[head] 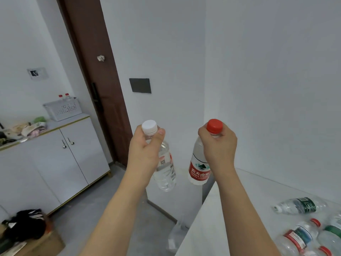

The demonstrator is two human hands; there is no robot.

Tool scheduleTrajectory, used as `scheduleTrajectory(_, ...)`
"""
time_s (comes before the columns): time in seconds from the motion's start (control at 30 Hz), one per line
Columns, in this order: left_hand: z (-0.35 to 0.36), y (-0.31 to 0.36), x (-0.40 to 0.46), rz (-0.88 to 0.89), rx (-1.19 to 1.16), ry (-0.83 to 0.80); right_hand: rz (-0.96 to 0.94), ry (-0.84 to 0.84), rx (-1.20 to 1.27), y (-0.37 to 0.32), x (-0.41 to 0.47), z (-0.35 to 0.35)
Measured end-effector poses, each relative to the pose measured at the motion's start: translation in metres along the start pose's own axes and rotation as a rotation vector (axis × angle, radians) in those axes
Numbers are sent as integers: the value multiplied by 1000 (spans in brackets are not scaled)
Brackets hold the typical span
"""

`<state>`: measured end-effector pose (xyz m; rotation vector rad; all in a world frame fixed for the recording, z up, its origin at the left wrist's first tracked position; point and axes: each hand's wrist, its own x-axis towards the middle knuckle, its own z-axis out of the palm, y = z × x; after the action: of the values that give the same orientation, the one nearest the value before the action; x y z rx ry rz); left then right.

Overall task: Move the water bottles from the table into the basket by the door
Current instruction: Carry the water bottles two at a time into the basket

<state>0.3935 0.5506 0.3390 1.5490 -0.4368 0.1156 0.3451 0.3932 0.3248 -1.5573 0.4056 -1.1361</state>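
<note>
Basket (63,109) on cabinet (55,154), left of door (96,71)

Both arms out front — left hand (145,146) & right hand (218,145) each curled tight, gripping.

White table (230,209), lower right, below and right of the right-hand fingers (226,134): clear plastic water bottles lie on their sides, including a green-labelled bottle (299,206) and a red-capped bottle (302,232). White cabinet top (60,122), far left of the left-hand fingers (160,133): white perforated plastic basket (63,109) beside assorted clutter (27,129).

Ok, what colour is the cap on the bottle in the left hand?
White: the cap tops the bottle that the left hand grips, seen in the head view.
</note>
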Motion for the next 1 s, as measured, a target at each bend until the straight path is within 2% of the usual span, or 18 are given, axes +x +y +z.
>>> scheduleTrajectory(0.43, -111, -75, 142, -88, -57, 124, 34, -108, -18, 47, 33, 190)
scheduleTrajectory(1.0, -355, -128, 339, 32, -96, 123, 19, -100, -22, 42, 21, 517)
